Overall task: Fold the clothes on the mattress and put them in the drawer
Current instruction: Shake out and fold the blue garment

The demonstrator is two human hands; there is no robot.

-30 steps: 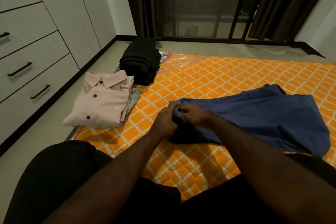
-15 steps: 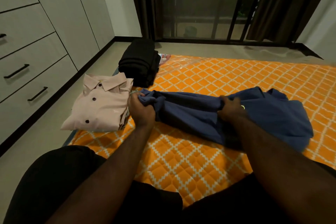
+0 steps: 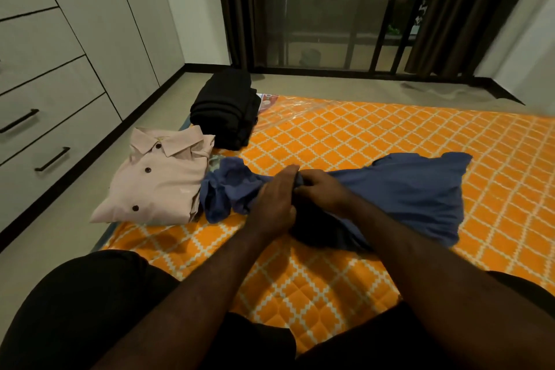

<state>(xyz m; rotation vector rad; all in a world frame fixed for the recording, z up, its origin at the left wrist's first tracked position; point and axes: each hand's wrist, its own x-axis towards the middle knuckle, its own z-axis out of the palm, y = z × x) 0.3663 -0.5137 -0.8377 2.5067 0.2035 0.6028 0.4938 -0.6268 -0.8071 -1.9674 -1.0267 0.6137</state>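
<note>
- Your left hand [image 3: 274, 201] lies across the bunched middle of the crumpled blue cloth garment [image 3: 414, 189]. I cannot tell whether its fingers pinch the fabric.
- Your right hand [image 3: 321, 189], touching the left, curls its fingers round a fold of that garment.
- The garment sprawls on the orange quilted mattress [image 3: 330, 279], its left end against the folded pale pink buttoned shirt [image 3: 162, 183]. A leftward tug could drag that shirt askew.
- Bunched like this, the garment may fold lumpy.
- Beyond sit the folded black clothes stack [image 3: 228, 111] and the closed white drawers with black bar handles [image 3: 45, 141].

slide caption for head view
Left hand and right hand grip a crumpled blue garment on the orange quilted mattress, beside a folded pink shirt.
</note>
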